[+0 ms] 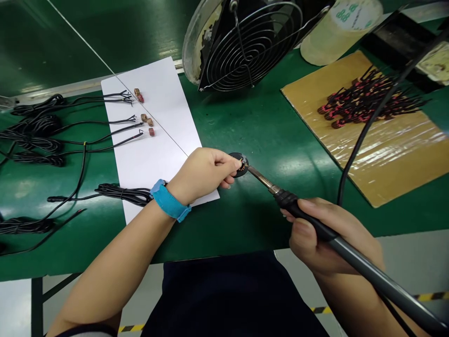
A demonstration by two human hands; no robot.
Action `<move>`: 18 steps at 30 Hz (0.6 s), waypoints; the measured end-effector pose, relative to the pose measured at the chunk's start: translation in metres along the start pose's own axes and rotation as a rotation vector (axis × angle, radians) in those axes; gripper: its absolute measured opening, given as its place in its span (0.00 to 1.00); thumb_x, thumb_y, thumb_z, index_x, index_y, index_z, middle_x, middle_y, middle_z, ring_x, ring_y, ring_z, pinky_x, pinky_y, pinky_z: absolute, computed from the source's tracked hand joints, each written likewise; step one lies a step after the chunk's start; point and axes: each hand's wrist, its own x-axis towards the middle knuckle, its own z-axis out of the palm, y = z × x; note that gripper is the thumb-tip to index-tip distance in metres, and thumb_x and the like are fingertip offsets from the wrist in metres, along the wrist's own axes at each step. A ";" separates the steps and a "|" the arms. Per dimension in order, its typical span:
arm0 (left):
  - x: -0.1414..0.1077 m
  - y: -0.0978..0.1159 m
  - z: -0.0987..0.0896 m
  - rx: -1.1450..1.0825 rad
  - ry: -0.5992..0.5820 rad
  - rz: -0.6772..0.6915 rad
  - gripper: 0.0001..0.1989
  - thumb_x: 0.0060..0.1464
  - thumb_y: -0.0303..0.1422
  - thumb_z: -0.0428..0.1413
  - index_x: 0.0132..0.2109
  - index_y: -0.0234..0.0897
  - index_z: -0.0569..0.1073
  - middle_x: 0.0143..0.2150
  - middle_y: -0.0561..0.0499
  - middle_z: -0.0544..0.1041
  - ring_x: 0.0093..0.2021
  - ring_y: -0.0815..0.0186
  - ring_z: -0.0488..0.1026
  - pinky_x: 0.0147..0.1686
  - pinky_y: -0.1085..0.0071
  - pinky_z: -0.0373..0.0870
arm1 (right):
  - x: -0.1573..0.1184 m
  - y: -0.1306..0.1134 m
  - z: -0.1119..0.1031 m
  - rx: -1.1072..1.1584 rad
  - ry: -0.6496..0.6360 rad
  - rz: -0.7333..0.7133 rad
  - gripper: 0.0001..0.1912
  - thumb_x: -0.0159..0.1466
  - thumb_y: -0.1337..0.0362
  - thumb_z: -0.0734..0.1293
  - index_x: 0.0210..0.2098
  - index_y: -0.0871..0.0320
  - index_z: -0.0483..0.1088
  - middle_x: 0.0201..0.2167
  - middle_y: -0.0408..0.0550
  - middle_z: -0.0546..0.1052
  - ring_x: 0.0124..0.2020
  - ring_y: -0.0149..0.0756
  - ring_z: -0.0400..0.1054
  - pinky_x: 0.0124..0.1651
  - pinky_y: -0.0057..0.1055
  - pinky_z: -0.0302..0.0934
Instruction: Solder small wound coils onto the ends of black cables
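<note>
My left hand, with a blue band at the wrist, is closed in a pinch at a small copper-wound coil on a black round disc. The fingers partly cover both. A thin pale wire comes down from the upper left to this hand; where it ends is hidden. My right hand is wrapped round the handle of a soldering iron. The iron's metal tip meets the coil from the right, close to my left thumb.
Black cables lie at left, several with stripped ends on white paper near small coils. A fan with a wire guard stands behind. At right, black-leaded parts lie on brown board; the iron's cord crosses it.
</note>
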 end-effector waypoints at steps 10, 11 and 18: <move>0.000 0.000 0.000 -0.002 0.001 0.014 0.10 0.55 0.29 0.54 0.27 0.30 0.74 0.24 0.50 0.74 0.23 0.75 0.70 0.24 0.80 0.70 | 0.003 -0.001 -0.002 -0.021 -0.076 -0.005 0.19 0.56 0.71 0.65 0.48 0.57 0.67 0.25 0.44 0.70 0.25 0.36 0.70 0.23 0.32 0.65; 0.000 0.000 0.000 -0.002 -0.001 0.015 0.10 0.55 0.29 0.54 0.28 0.30 0.74 0.24 0.50 0.73 0.23 0.75 0.70 0.23 0.80 0.70 | 0.003 -0.001 -0.003 -0.020 -0.080 -0.007 0.20 0.56 0.71 0.66 0.48 0.57 0.67 0.25 0.45 0.70 0.26 0.36 0.70 0.23 0.32 0.65; 0.000 0.000 0.001 0.008 0.004 0.011 0.10 0.55 0.29 0.54 0.27 0.30 0.74 0.23 0.51 0.72 0.23 0.75 0.69 0.23 0.80 0.70 | 0.005 -0.002 -0.002 -0.027 -0.104 -0.021 0.21 0.56 0.73 0.65 0.50 0.58 0.67 0.26 0.45 0.70 0.25 0.34 0.68 0.24 0.31 0.66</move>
